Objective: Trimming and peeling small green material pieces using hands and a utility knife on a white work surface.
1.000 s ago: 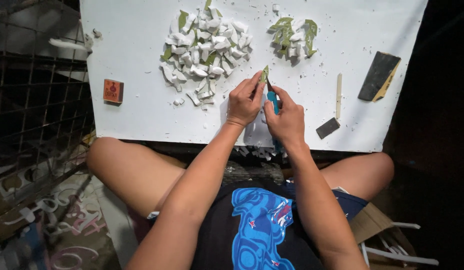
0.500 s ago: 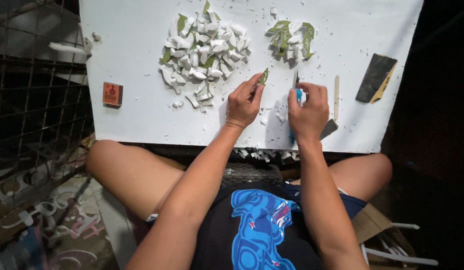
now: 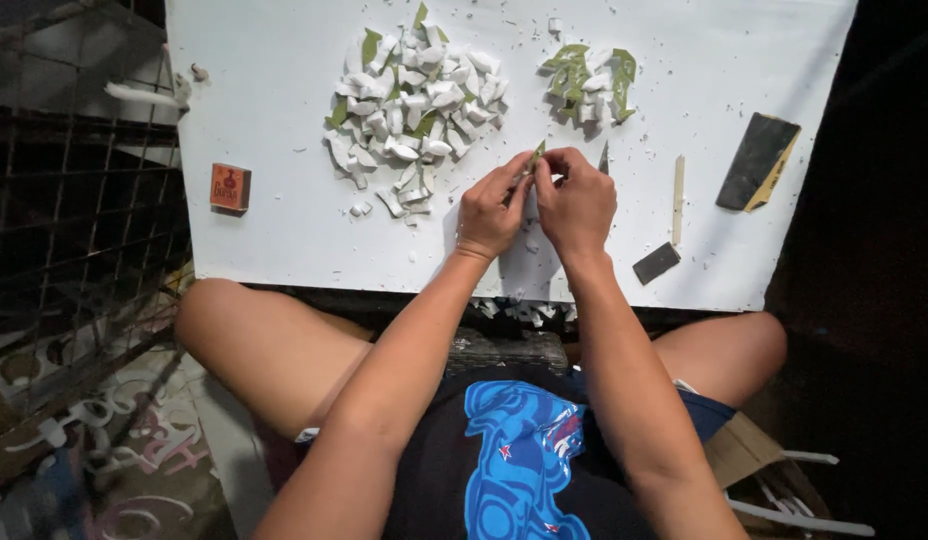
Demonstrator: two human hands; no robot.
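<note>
Your left hand (image 3: 491, 212) and right hand (image 3: 578, 203) meet over the near-centre of the flat white board (image 3: 284, 230), knuckles almost touching. Both are closed in a pinch on one small green-and-white leaf-like sliver (image 3: 537, 153); its green tip pokes up just above your fingertips, the rest is hidden between the fingers. A thin dark blade tip (image 3: 604, 158) shows just beyond your right hand; whether that hand also holds it, you cannot tell from this view.

Beyond your left hand lies the large heap of white chips with a few green slivers (image 3: 416, 105), its nearest loose pieces just short of your fingers. Farther right, well clear of that heap, sits the smaller pile of green strips mixed with white bits (image 3: 589, 82).

Right of your right hand: a slim pale wooden stick (image 3: 677, 186) lying lengthwise, a small dark rectangular block (image 3: 656, 263) near the board's front edge, and a larger dark rectangular pad with a tan edge (image 3: 758, 163) toward the right side. On the left of the board stands a small orange box (image 3: 230, 187), well apart from both hands. White crumbs (image 3: 519, 311) lie under the board's front edge, above your lap.
</note>
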